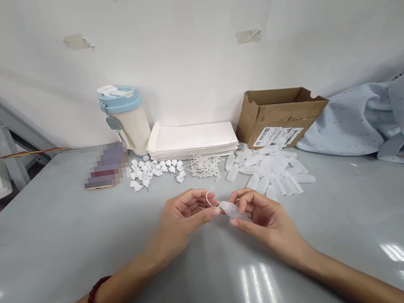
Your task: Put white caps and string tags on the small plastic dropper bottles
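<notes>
My right hand (260, 213) grips a small translucent plastic tube (232, 209) between thumb and fingers, its narrow end facing left. At that end, my left hand (191, 211) pinches a thin white flexible strip (209, 198), which curves up in a loop. The strip's lower end meets the tube's narrow end, though my fingertips partly hide the joint. Beyond my hands lie a heap of similar translucent tubes (275, 171), a pile of thin white strips (205, 166) and several small white caps (147, 169).
Along the wall stand a cream cup with a blue lid (133, 124), a stack of white packets (193, 140) and an open cardboard box (276, 117). A blurred phone (106, 168) lies left, a light blue cloth bag (349, 122) right. All rest on a glossy grey table (163, 299).
</notes>
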The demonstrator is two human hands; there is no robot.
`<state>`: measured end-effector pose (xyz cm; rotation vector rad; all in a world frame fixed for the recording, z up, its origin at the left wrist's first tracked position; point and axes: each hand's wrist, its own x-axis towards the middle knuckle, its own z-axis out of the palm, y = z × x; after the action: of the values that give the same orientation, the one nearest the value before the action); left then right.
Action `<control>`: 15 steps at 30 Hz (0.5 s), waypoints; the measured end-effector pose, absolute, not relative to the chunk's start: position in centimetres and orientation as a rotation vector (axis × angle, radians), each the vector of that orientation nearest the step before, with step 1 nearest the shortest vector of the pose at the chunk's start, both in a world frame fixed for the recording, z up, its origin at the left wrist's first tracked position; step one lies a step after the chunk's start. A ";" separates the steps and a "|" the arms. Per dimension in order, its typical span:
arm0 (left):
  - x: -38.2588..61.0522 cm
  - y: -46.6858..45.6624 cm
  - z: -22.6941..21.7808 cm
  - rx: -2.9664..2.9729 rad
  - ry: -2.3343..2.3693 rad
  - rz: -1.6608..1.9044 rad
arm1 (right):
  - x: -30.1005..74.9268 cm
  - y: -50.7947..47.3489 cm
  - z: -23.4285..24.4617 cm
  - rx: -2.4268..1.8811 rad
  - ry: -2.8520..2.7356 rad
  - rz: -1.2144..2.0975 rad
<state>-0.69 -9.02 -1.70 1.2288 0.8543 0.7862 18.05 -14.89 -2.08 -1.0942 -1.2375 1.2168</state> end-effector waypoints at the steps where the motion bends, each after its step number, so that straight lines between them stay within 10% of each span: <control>1: -0.7 -9.0 -1.7 1.213 0.844 0.780 | 18.0 -15.0 -2.1 -1.082 -1.230 1.240; 15: -0.6 -8.8 -2.2 1.123 0.848 0.793 | 17.8 -15.3 -2.3 -1.109 -1.204 1.343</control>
<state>-0.58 -8.77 -2.16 1.1226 0.8482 0.7925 17.76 -15.27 -2.32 -1.1090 -1.2035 1.3429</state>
